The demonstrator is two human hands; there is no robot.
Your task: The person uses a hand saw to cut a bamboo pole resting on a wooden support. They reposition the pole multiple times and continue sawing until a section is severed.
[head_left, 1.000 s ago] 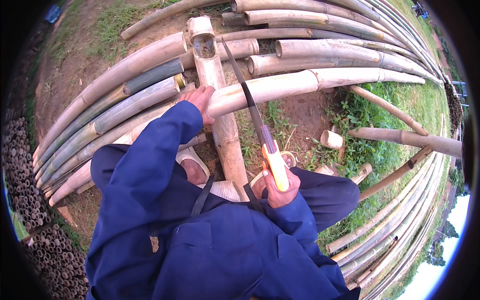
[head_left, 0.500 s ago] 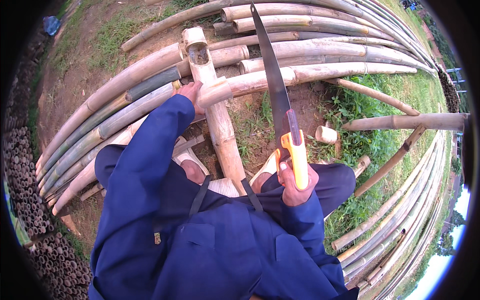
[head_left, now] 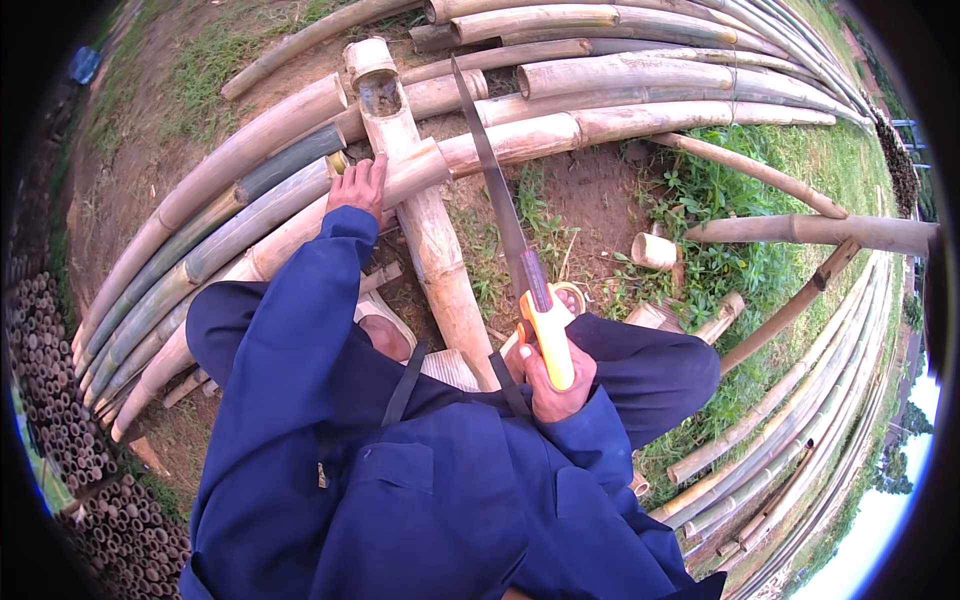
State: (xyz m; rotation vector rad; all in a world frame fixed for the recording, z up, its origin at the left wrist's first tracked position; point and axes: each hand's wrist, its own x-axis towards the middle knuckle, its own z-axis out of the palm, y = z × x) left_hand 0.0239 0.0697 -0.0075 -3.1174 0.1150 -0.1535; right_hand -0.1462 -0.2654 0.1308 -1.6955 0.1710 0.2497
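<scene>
- Left hand (head_left: 357,187) rests on the pole (head_left: 414,172), probably steadying it; whether its fingers grip, I cannot tell.
- Right hand (head_left: 562,386) clasps the saw (head_left: 496,185), fingers wrapped round its handle (head_left: 552,345).

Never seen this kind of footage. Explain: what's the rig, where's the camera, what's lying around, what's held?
There is no robot: a person works with two bare hands. The view is from a wide fisheye camera worn on the head, looking down, which is why straight things bend near the rim.

The left hand rests on a bamboo pole that lies across a notched bamboo log. The right hand holds a saw by its yellow-orange handle, blade pointing away from the body. Whether the blade touches any bamboo is hard to tell.

Around them, on soil and grass, lie more poles and a short cut piece.
</scene>
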